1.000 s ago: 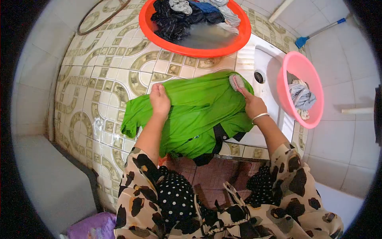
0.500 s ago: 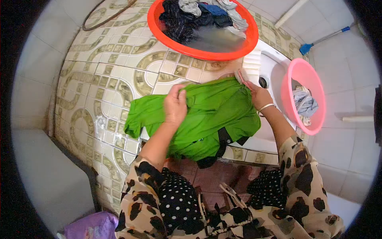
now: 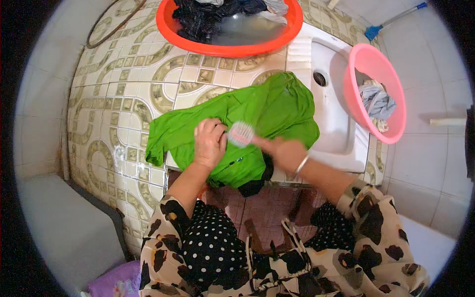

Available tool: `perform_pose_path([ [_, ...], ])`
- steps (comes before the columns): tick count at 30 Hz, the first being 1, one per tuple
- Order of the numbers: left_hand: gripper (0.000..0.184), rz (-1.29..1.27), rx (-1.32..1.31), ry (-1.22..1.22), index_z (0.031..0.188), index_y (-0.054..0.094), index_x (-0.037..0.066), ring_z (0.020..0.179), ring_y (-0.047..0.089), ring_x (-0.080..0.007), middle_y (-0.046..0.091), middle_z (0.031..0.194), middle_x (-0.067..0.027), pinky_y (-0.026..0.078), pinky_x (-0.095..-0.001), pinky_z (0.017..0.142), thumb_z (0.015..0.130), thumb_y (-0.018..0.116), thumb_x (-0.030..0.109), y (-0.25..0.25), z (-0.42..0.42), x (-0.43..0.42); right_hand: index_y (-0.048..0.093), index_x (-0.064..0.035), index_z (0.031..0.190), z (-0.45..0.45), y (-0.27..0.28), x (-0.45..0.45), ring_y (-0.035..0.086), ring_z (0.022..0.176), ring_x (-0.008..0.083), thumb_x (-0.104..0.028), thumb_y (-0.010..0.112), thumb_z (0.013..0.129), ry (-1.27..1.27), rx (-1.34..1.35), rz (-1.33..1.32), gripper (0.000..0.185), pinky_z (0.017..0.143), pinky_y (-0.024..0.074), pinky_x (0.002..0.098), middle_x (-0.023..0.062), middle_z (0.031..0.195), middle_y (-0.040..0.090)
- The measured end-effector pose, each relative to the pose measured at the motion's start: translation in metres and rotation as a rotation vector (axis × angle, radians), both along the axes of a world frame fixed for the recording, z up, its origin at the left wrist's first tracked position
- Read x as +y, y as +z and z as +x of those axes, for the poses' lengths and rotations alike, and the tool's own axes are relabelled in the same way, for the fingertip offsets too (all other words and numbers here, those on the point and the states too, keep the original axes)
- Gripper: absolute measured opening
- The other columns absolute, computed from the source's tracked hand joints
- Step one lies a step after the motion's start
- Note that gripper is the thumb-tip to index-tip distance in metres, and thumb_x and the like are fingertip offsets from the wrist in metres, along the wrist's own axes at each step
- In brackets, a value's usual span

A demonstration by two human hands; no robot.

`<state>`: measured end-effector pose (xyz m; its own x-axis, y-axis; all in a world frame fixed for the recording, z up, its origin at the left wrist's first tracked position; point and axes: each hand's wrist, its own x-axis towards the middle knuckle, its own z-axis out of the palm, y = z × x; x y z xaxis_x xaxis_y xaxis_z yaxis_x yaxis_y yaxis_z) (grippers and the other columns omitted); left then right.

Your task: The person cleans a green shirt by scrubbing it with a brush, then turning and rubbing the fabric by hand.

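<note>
A wet green shirt with a dark collar lies across the tiled ledge and the edge of a white squat toilet. My left hand is closed on a fold of it, near its middle. Blurred by motion, my right hand holds a pink brush by the handle, its pale bristles facing up beside my left fingers. The brush is over the shirt; whether it touches the cloth cannot be made out.
A red basin at the top holds dark and light clothes in cloudy water. On the right stands a pink basin with grey and cream cloth. A blue brush leans at the wall. A hose lies upper left, a purple bag lower left.
My right hand has brought the brush from the shirt's far right end to its middle, now bristles up. My left hand, looser before, has closed on the cloth. The view has shifted slightly.
</note>
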<state>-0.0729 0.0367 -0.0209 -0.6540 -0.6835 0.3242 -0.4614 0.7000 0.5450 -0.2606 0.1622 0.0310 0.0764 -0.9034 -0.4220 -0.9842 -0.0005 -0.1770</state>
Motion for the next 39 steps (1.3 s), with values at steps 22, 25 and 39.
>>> perform_pose_path([
  [22, 0.014, -0.022, 0.423, 0.083, 0.083, 0.062, 0.005, 0.065, 0.056, -0.026, 0.057, 0.072, -0.0136, 0.044, -0.0318, 0.059, 0.071, 0.056, -0.001, 0.078, -0.057, -0.071, 0.049, -0.0167, 0.116, -0.107, -0.002, -0.041, 0.056, 0.081, 0.0369, -0.007, 0.044, 0.081, -0.531, -0.146, -0.23, 0.036, 0.07, 0.0453, 0.0411, 0.0207, 0.095, 0.056],
  [25, 0.016, -0.045, 0.459, 0.196, 0.083, 0.062, 0.006, 0.068, 0.056, -0.0259, 0.057, 0.076, -0.0125, 0.044, -0.0324, 0.061, 0.07, 0.057, -0.001, 0.09, -0.04, -0.103, 0.049, -0.0125, 0.116, -0.114, -0.023, -0.028, 0.058, 0.082, 0.0335, -0.005, 0.044, 0.081, -0.592, -0.198, -0.472, 0.036, 0.071, 0.0453, 0.0379, 0.0175, 0.096, 0.059],
  [39, 0.017, 1.008, 0.229, 0.268, 0.086, 0.055, 0.0, 0.063, 0.059, -0.0251, 0.06, 0.079, -0.0146, 0.049, -0.0343, 0.059, 0.077, 0.054, 0.014, 0.029, -0.081, -0.062, 0.054, 0.0011, 0.094, -0.137, -0.047, -0.031, 0.057, 0.065, 0.0236, -0.027, 0.069, 0.066, -0.767, -0.093, -0.252, 0.043, 0.06, 0.0446, 0.033, 0.0157, 0.075, 0.06],
])
